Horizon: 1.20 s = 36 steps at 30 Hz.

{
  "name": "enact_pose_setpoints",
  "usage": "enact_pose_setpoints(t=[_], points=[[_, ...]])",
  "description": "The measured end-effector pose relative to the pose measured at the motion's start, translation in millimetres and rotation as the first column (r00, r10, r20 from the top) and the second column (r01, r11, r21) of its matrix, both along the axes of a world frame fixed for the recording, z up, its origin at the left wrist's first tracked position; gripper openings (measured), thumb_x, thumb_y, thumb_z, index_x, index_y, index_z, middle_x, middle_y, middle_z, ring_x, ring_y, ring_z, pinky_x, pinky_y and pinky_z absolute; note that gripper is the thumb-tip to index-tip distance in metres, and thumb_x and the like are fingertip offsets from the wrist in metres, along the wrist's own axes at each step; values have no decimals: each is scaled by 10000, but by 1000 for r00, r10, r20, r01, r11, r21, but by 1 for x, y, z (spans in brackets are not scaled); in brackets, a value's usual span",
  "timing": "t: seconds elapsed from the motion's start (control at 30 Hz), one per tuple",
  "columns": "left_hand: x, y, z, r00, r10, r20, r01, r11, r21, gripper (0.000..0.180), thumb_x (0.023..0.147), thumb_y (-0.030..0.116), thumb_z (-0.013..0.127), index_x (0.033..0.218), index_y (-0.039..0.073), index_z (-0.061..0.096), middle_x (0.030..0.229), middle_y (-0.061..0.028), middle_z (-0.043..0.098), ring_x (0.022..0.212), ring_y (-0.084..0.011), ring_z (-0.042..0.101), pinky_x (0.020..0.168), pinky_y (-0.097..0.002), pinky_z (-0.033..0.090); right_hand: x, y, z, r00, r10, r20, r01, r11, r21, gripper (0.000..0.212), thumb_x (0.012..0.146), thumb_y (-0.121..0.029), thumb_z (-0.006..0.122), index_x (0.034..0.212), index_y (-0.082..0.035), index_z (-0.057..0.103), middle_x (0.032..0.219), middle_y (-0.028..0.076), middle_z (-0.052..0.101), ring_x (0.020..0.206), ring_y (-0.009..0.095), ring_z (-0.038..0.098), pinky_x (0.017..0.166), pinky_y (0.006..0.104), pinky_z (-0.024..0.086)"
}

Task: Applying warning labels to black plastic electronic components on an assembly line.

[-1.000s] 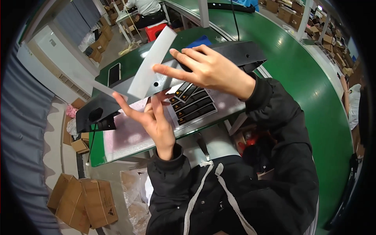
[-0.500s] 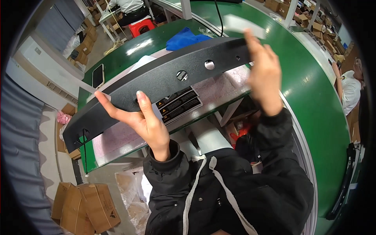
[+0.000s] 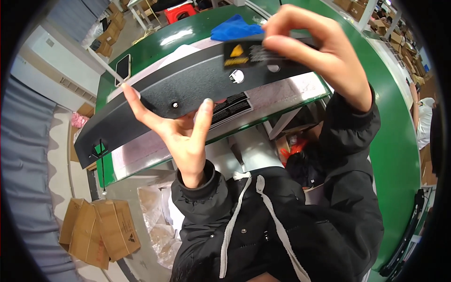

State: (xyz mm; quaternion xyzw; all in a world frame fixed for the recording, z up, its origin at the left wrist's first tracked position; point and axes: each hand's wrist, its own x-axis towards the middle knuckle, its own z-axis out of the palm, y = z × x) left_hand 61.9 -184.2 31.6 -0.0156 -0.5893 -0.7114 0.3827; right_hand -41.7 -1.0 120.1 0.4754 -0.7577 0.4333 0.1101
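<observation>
A long, curved black panel (image 3: 155,91) with round holes lies slanted across the bench in front of me. My left hand (image 3: 181,136) holds it from the near side, the thumb and index finger spread against it and the other fingers mostly hidden. Above the panel's right part, my right hand (image 3: 324,51) pinches a black warning label (image 3: 244,54) with a yellow triangle by its right end; the label is slightly blurred. Whether the label touches the panel I cannot tell. More black labels (image 3: 232,110) lie under the panel. A thin black cable (image 3: 103,171) hangs from its left end.
On the green bench are a blue cloth (image 3: 237,29) and a phone (image 3: 123,68). A red stool (image 3: 181,12) stands beyond. Cardboard boxes (image 3: 101,230) and clear plastic wrap (image 3: 159,230) lie on the floor at left. Another person (image 3: 425,122) is at the far right.
My right hand, blurred at the panel's right end with a whitish strip beyond it, has turned and now shows the black label over the panel. The left hand still holds the panel.
</observation>
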Motion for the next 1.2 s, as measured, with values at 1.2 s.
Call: enact_pose_setpoints(t=[1.2], points=[[-15, 0, -7, 986, 95, -137, -107, 991, -80, 935, 747, -74, 620, 1436, 127, 21, 1447, -125, 80, 1212, -203, 323, 949, -324, 387, -9, -20, -17, 963, 160, -216, -127, 979, 161, 221, 700, -85, 720, 900, -25, 648, 894, 47, 632, 839, 186, 552, 747, 294, 430]])
